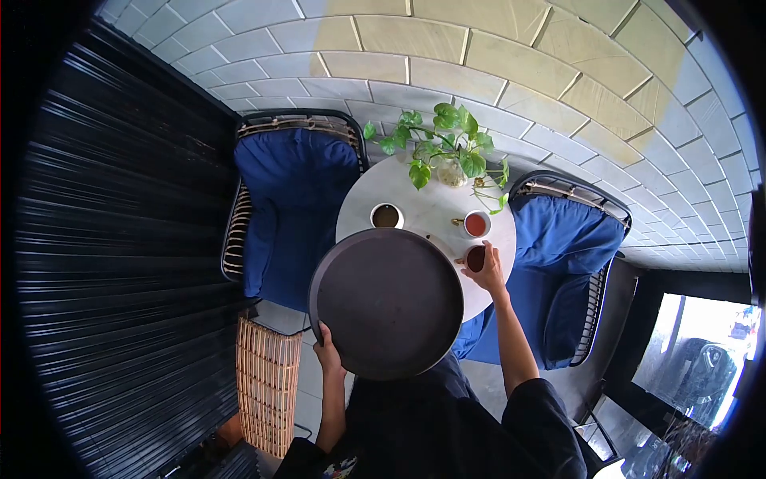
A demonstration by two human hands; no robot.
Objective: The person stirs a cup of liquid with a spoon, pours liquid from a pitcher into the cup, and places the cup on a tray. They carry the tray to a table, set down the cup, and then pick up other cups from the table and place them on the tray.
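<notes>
My left hand (329, 353) grips the lower left rim of a round dark serving tray (387, 303), its thumb over the edge. Nothing lies on the tray, which covers the near part of a round white table (363, 191). On the table's right side, the fingers of my right hand (487, 273) are wrapped round a cup (475, 258) of dark drink. Just beyond it stands a white cup (477, 224) of red drink with a gold-coloured handle. Farther left, a white cup (385, 215) of brown drink sits close to the tray's far edge.
A leafy plant (451, 144) in a glass vase (452, 172) stands at the table's back, by the brick wall (447, 68). Blue-cushioned chairs flank the table, one left (299, 180) and one right (566, 231). A wicker chair back (267, 387) is near my left arm.
</notes>
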